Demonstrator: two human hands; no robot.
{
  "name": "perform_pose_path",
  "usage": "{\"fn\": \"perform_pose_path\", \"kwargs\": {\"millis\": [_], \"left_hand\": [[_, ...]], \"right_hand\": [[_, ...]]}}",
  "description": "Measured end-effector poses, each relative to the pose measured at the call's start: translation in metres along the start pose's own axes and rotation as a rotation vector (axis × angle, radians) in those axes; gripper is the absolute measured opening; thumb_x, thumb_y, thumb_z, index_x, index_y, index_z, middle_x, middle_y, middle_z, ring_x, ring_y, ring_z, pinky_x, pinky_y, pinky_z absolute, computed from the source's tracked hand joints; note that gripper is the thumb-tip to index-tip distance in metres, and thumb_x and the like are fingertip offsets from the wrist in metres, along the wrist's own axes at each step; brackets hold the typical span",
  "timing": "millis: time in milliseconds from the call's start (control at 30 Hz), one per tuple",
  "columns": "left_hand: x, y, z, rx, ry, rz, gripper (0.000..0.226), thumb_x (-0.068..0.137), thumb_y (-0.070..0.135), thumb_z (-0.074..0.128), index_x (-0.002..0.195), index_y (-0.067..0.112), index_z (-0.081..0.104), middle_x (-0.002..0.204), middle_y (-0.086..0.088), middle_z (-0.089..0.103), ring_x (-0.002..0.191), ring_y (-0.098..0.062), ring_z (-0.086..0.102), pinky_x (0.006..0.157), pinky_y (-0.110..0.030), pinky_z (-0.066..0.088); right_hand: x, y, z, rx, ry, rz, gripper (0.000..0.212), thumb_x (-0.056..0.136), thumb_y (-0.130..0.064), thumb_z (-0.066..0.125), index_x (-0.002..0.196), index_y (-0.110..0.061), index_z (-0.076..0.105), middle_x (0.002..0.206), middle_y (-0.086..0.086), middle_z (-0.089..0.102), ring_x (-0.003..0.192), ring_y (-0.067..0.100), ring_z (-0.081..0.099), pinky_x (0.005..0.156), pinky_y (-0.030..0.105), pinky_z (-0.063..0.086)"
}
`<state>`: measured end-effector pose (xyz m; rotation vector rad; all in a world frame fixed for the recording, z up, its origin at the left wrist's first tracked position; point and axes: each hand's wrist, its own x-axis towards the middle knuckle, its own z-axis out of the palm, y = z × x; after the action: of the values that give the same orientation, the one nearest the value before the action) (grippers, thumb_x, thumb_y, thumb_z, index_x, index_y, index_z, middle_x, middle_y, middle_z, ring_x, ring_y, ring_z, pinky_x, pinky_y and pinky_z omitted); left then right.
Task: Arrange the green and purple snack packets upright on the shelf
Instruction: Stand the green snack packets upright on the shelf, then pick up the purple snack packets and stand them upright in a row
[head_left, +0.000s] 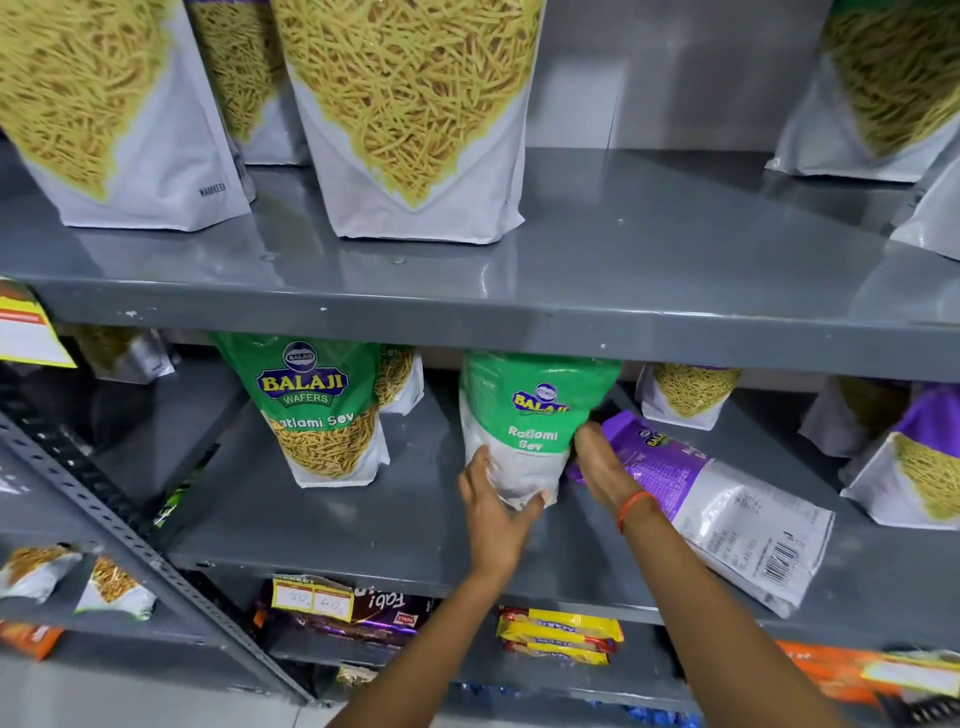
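A green Ratlami Sev packet (530, 410) stands upright with its back side facing me in the middle of the middle shelf (363, 525). My left hand (493, 499) grips its lower left corner, and my right hand (602, 462) holds its right side. To its right a purple packet (727, 499) lies flat on its face, reaching the shelf's front edge. Another green packet (322, 405) stands upright to the left, front side out. A purple packet (914, 457) stands at the far right.
Large white sev packets (410, 114) stand on the upper shelf (571, 312). More small packets stand at the back of the middle shelf. Biscuit packs (561, 636) and price tags (311, 597) fill the shelf below. A slotted metal post (130, 525) runs at the left.
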<state>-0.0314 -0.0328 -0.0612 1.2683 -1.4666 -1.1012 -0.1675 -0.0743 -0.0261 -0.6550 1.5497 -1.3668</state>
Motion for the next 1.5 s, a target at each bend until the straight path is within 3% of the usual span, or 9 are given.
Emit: {"fn": "perform_pose_path", "kwargs": {"millis": [267,433,567,667,867,1000,1100,1233,1500], "left_hand": [[0.022,-0.005,0.000,0.229,0.102,-0.062,0.101,0.051,0.029,0.088,0.136,0.012,0.035,0.126,-0.019,0.038,0.119,-0.035,0.038,0.103,-0.043,0.036],[0.054,-0.013,-0.036,0.142,-0.157,-0.029,0.089,0.050,0.027,0.084,0.125,0.013,0.038,0.117,-0.007,0.055,0.111,-0.030,0.057,0.092,-0.041,0.050],[0.080,-0.019,-0.064,0.045,-0.356,-0.042,0.080,0.055,0.013,0.085,0.124,0.011,0.045,0.124,-0.009,0.061,0.114,-0.026,0.058,0.095,-0.042,0.051],[0.091,-0.026,-0.076,0.059,-0.377,-0.018,0.055,0.064,0.006,0.082,0.110,0.019,0.056,0.110,-0.003,0.066,0.098,-0.016,0.065,0.079,-0.019,0.054],[0.087,-0.029,-0.077,-0.067,-0.291,-0.107,0.056,0.074,-0.008,0.070,0.123,-0.001,0.045,0.118,-0.020,0.061,0.112,-0.034,0.058,0.100,-0.048,0.046],[0.034,-0.030,-0.043,-0.038,-0.030,-0.190,0.067,0.080,-0.003,0.065,0.137,-0.004,0.030,0.139,-0.023,0.045,0.127,-0.033,0.046,0.108,-0.040,0.038],[-0.005,-0.017,0.000,-0.110,0.180,-0.370,0.042,0.080,0.000,0.065,0.118,-0.008,0.048,0.115,-0.033,0.058,0.108,-0.041,0.057,0.095,-0.045,0.045],[-0.036,0.018,0.068,-0.258,-0.148,-0.579,0.020,0.088,0.014,0.060,0.070,0.005,0.060,0.054,-0.006,0.059,0.062,-0.023,0.053,0.059,-0.029,0.042],[-0.065,0.056,0.161,-0.412,-0.236,-0.761,0.028,0.096,0.014,0.044,0.068,0.015,0.044,0.037,0.004,0.059,0.025,-0.001,0.052,0.035,-0.014,0.045]], "right_hand": [[-0.013,0.024,-0.004,-0.302,-0.062,-0.113,0.027,0.089,0.010,0.043,0.111,0.006,0.058,0.071,0.007,0.059,0.040,-0.004,0.056,0.047,0.007,0.050],[-0.002,0.003,-0.015,-0.493,-0.078,-0.266,0.054,0.073,0.015,0.059,0.124,0.003,0.047,0.115,0.022,0.062,0.101,0.029,0.063,0.093,0.037,0.053],[0.001,-0.005,-0.020,-0.457,-0.372,-0.217,0.078,0.069,0.015,0.067,0.129,-0.022,0.034,0.111,-0.012,0.057,0.099,-0.002,0.056,0.076,0.007,0.052],[-0.005,0.004,-0.019,-0.413,-0.287,-0.225,0.064,0.067,0.009,0.075,0.114,-0.020,0.043,0.108,0.001,0.061,0.088,0.001,0.058,0.066,0.006,0.052],[-0.026,0.017,-0.007,-0.466,-0.074,-0.310,0.059,0.065,-0.013,0.083,0.115,-0.007,0.053,0.113,0.012,0.061,0.099,0.020,0.060,0.084,0.022,0.053],[-0.043,0.019,-0.014,-0.480,0.124,-0.439,0.063,0.075,-0.039,0.073,0.125,-0.012,0.048,0.122,0.009,0.055,0.113,0.026,0.052,0.093,0.036,0.046],[-0.045,0.019,-0.039,-0.783,0.282,-0.558,0.057,0.086,-0.041,0.057,0.130,-0.008,0.045,0.125,0.019,0.051,0.116,0.033,0.046,0.097,0.037,0.041],[-0.023,0.005,-0.103,-1.298,0.271,-0.288,0.058,0.094,-0.044,0.039,0.135,-0.004,0.038,0.137,0.025,0.046,0.126,0.038,0.042,0.107,0.048,0.032],[-0.014,-0.024,-0.233,-1.186,-0.109,0.128,0.045,0.101,-0.029,0.029,0.139,-0.007,0.038,0.149,0.016,0.037,0.136,0.032,0.037,0.112,0.037,0.026]]}}
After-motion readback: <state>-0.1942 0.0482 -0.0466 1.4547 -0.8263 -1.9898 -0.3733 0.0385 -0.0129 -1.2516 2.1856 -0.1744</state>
